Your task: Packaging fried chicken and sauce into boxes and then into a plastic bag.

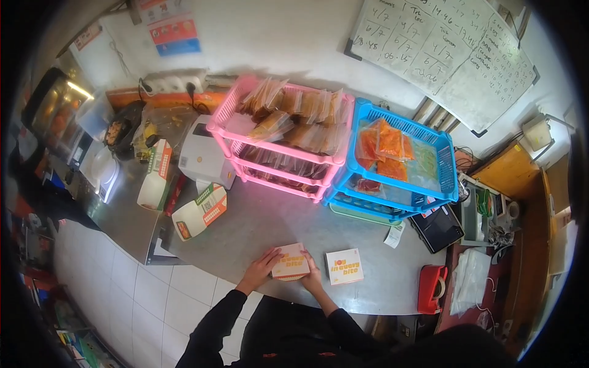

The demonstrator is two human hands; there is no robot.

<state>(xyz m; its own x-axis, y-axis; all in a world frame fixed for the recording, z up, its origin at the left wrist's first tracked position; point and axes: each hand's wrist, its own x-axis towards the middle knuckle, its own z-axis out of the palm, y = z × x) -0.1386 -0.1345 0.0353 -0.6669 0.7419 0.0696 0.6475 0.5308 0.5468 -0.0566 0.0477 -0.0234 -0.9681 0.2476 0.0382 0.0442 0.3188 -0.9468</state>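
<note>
Near the front edge of the steel counter, my left hand and my right hand clasp a white cardboard food box from both sides. Its lid carries yellow and orange print, and its front edge has a reddish pattern. My left fingers lie over the lid's left part, while the right hand wraps the right side. Just to the right stands a second food box of the same print, apart from both hands. Both boxes look closed.
A pink stacking basket with bagged sauces and a blue one with orange packets stand behind. Two open paper trays and a white printer are left. Rightward are a red tape dispenser, a black tablet and plastic bags.
</note>
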